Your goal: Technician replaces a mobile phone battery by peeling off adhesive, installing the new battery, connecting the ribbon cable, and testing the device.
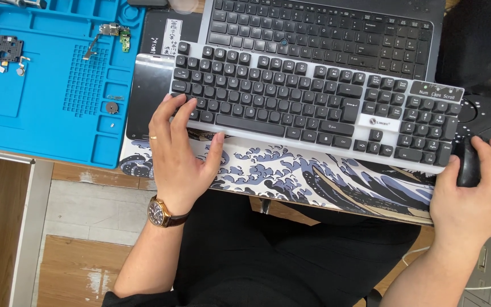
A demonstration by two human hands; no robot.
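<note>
An electronics repair desk: 2 keyboards (pixel 313 108), a blue repair mat (pixel 46 113) holding small circuit parts (pixel 4 48).

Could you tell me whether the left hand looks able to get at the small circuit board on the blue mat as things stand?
Probably yes: the left hand rests on the keyboard's left end, holding nothing, and the blue mat with the small circuit board lies beside it, nothing between.

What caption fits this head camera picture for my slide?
Left hand rests on a grey-keyed keyboard while the right hand grips a black mouse, beside a blue mat.
</note>
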